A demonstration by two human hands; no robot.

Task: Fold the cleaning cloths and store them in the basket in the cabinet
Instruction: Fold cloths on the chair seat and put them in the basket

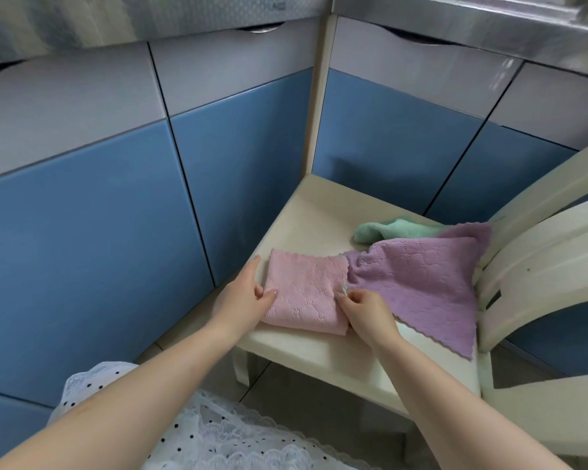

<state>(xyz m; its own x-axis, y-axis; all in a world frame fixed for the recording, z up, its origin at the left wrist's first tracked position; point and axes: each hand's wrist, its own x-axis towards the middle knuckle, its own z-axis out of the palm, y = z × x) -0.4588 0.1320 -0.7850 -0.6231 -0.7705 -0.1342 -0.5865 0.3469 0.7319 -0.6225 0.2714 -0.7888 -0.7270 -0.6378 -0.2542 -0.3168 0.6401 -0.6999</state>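
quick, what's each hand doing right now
Left hand: open, fingers resting on the pink cloth.
Right hand: pinching the pink cloth's right edge.

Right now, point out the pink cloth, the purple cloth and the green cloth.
pink cloth (302, 290), head view, middle of its folded top face.
purple cloth (421, 283), head view, middle of its spread face.
green cloth (387, 230), head view, bunched middle part.

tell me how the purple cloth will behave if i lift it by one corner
The purple cloth will probably droop and hang limp: it already bunches beside the pink cloth. It looks thin and fleecy, so likely light. Its corner overhangs the chair seat, so it may slide off.
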